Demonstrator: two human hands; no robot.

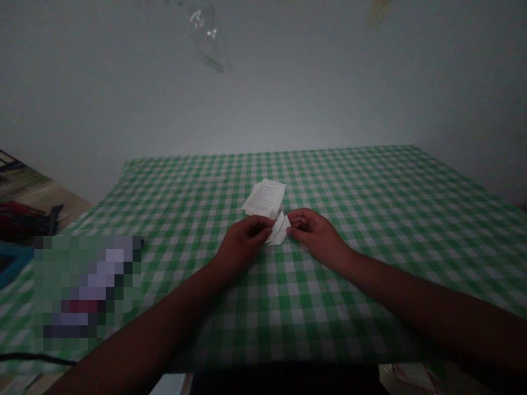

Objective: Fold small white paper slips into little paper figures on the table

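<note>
Between my two hands is a small folded piece of white paper (pixel 279 230) with creases running across it. My left hand (pixel 246 235) pinches its left edge between thumb and fingers. At the opposite edge, my right hand (pixel 312 230) grips the paper with thumb and fingertips. Just beyond the hands, a small stack of printed paper sheets (pixel 265 197) lies flat on the table, its lower corner close to the folded piece. The print is too small to read.
A green and white checked tablecloth (pixel 370 208) covers the table, which meets a pale wall (pixel 313 88). A pixelated, blurred-out object (pixel 96 280) lies at the left, with a black cable (pixel 37 358) near it. A clear plastic bag (pixel 208 35) hangs on the wall.
</note>
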